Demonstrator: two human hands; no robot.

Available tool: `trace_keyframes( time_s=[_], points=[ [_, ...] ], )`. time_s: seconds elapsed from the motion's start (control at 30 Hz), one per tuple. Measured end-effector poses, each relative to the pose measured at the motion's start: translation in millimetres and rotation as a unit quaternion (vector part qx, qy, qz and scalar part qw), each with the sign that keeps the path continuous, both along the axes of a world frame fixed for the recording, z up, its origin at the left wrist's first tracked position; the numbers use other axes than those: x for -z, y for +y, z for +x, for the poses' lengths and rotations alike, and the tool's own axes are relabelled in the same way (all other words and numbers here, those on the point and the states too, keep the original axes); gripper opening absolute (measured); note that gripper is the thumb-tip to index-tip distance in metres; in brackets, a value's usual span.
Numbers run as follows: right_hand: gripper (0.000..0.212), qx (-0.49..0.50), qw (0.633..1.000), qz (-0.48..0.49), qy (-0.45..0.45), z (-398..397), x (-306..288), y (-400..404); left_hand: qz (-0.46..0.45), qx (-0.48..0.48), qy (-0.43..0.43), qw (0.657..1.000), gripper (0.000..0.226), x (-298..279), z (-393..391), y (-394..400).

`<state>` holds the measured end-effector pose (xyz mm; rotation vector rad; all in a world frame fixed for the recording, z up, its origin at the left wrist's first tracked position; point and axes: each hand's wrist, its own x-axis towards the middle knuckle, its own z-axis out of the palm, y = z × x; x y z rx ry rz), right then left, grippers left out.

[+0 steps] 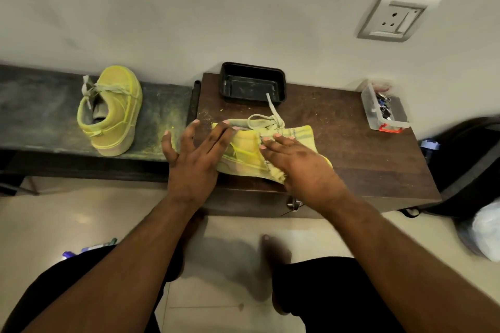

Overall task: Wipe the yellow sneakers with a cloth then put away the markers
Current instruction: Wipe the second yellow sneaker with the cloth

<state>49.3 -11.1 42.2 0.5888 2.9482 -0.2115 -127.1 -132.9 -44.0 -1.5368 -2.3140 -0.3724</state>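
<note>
Lying on its side on the brown wooden bench [351, 149], the yellow canvas sneaker [240, 149] is held beneath both hands. The left hand [193, 159] rests on its heel end, fingers [219, 135] straight and spread. The right hand [300, 162] presses a yellow checked cloth [297, 134] flat over the toe end, fingers extended. A second yellow sneaker [113, 111] stands far left on the dark slab [32, 111]. A black rectangular tray [253, 84] sits just beyond the laces.

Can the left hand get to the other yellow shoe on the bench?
Probably yes. The left hand rests with straight fingers on the near sneaker, holding nothing, and the other sneaker stands on the dark bench to its left with nothing between them.
</note>
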Motion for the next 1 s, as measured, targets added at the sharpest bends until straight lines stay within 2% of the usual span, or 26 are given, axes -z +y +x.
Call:
trace_keyframes(
  time_s=[0.13,0.2,0.27,0.33,0.43,0.47,0.57,0.7,0.83,0.97,1.0],
  points=[
    [0.072,-0.109,0.985,-0.035,-0.131,29,-39,41,0.005,0.014,0.009,1.000,0.092,1,0,2],
    [0.066,-0.163,0.956,-0.006,-0.243,26,-60,55,0.012,0.022,0.023,0.999,0.092,2,3,3],
    [0.056,-0.226,0.928,0.050,-0.294,13,-75,61,0.015,0.025,0.019,0.999,0.090,3,4,3],
    [0.049,-0.292,0.913,0.087,-0.269,-4,-88,60,0.015,0.019,0.005,1.000,0.088,2,3,3],
    [0.053,-0.355,0.916,0.087,-0.167,-25,-87,63,0.009,0.026,-0.002,1.000,0.087,1,4,3],
    [0.056,-0.363,0.916,0.085,-0.146,-30,-84,61,0.008,0.027,-0.001,1.000,0.087,1,4,2],
    [0.059,-0.367,0.913,0.081,-0.160,-32,-62,56,0.005,0.016,0.003,1.000,0.091,3,0,0],
    [0.056,-0.367,0.922,0.041,-0.119,1,-41,66,0.001,0.001,0.000,1.000,0.095,4,-6,-1],
    [0.054,-0.352,0.925,-0.003,-0.140,33,-40,72,0.003,0.019,0.016,1.000,0.093,4,-3,1],
    [0.044,-0.294,0.907,0.035,-0.298,40,-59,78,0.001,0.007,-0.004,1.000,0.094,4,-1,1],
    [0.042,-0.294,0.909,0.028,-0.294,39,-62,78,-0.001,0.006,-0.007,1.000,0.092,4,-1,2]
  ],
)
